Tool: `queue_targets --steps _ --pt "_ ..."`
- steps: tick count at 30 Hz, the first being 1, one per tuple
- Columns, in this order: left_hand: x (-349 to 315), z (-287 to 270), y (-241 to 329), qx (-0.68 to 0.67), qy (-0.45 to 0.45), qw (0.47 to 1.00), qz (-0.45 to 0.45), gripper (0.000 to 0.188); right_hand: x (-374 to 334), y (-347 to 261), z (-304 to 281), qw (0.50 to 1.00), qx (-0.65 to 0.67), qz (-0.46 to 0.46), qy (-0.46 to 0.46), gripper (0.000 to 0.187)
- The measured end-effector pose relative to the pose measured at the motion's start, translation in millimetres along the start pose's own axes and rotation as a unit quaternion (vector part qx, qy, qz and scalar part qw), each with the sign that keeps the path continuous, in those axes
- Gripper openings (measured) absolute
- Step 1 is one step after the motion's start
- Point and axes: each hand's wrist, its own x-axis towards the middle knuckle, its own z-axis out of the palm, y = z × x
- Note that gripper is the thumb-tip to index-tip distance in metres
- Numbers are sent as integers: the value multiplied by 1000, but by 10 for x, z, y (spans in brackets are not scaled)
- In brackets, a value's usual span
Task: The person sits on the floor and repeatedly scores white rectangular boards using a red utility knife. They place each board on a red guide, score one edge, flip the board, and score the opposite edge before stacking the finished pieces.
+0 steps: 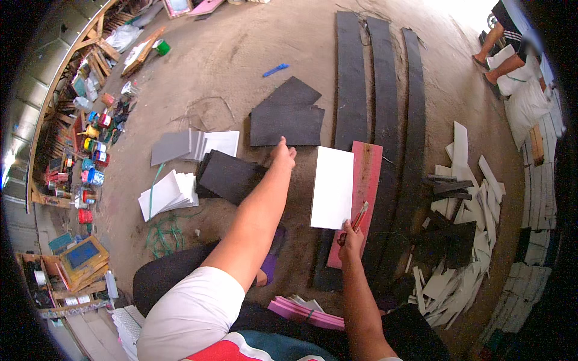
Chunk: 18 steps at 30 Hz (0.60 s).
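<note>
My left hand [283, 156] reaches forward with its fingers apart, at the near edge of a black rectangular sheet [286, 125]. Another black sheet [294, 91] lies partly under that one, turned at an angle. My right hand [352, 242] is closed round a slim hand tool [360, 215] with a reddish, metallic end; its exact kind is hard to make out. Just beyond that hand, a white rectangular sheet [332, 188] overlaps a long pink board [365, 180]. Whether the right fingers also touch the white sheet's corner cannot be told.
Long black strips [352, 78] run away from me. White offcuts [457, 283] are heaped at right. Left lie black sheets [229, 177], grey sheets [170, 148] and white sheets [168, 195]. A blue tool [276, 70] lies ahead. Paint cans [96, 144] line the left; a person [512, 48] stands far right.
</note>
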Motion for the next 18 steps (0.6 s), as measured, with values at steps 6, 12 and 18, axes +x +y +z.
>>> queue_targets --steps 6,12,18 --pt "-138 348 -90 70 79 994 38 46 305 162 -468 997 -26 -45 55 20" --pt "-636 221 -157 49 37 981 185 20 306 -9 -602 997 -11 -54 59 22" --pt "-1589 -120 -588 179 -169 920 304 25 333 -304 -876 991 38 -100 82 21"
